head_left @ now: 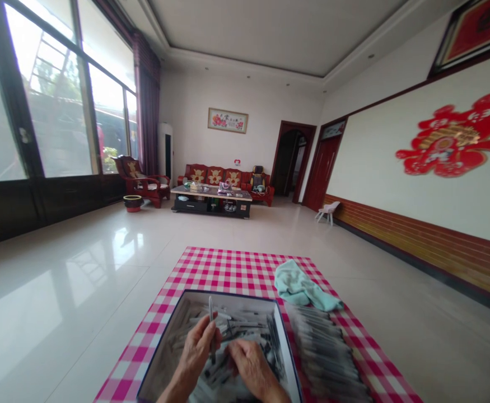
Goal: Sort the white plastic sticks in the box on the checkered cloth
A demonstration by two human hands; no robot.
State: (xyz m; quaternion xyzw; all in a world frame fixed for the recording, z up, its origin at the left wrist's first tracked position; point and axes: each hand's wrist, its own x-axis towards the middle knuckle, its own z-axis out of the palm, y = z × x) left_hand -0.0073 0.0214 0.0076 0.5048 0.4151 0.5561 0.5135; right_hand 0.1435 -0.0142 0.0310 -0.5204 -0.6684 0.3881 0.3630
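This is a large living room with a shining white tile floor (60, 263). Far away, at the top centre of the frame, stand a red wooden sofa (213, 176) and a low coffee table (211, 201). In the lower middle of the frame, a pink and white checked cloth (223, 271) lies on the floor. On this cloth, at the bottom centre, is a wide shallow box (228, 295) with a dark rim, and a crumpled light teal towel (299, 288) lies on the upper right part of the cloth.

Just right of the box, many lined-up pens (322, 350) lie side by side in a long neat row, so this part looks done. Inside the box, a big heap of loose pens (236, 327) lies crossed in all directions, so much is left. The left hand (198, 350) pinches one white pen (210, 310) upright between the thumb and fingers, above the box. The right hand (251, 364) is just beside it, low over the heap, with the fingers close together. I cannot tell if it holds anything.
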